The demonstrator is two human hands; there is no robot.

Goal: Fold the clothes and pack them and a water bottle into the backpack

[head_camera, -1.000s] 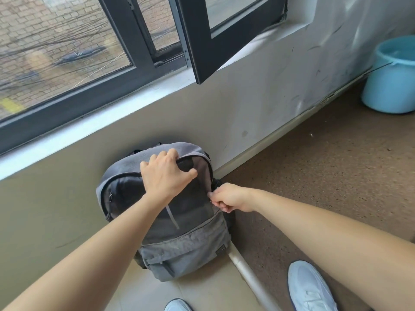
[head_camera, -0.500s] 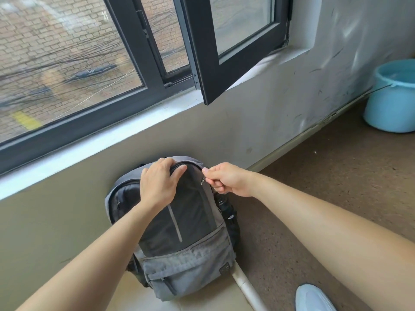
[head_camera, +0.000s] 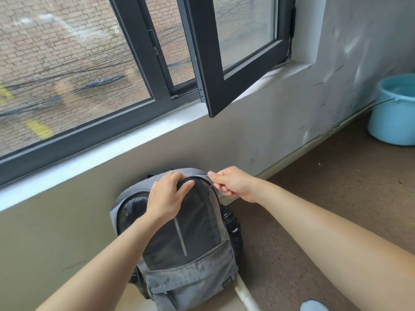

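Note:
A grey and black backpack [head_camera: 179, 261] stands upright on the floor against the wall under the window. My left hand [head_camera: 167, 194] grips the top of its front panel, thumb over the zipper line. My right hand [head_camera: 231, 184] pinches the zipper pull at the top right of the bag. A dark water bottle [head_camera: 231, 223] sits in the bag's right side pocket, only its upper part showing. No clothes are in view.
An open black window sash [head_camera: 226, 63] juts into the room above the bag. A light blue bucket [head_camera: 395, 113] stands by the wall at far right. A white pipe [head_camera: 244, 295] lies on the floor beside the bag. My shoe [head_camera: 314, 305] shows at the bottom.
My right hand has drawn the zipper pull up the bag's right side to the top. My left hand kept its grip on the top. The view has tilted up.

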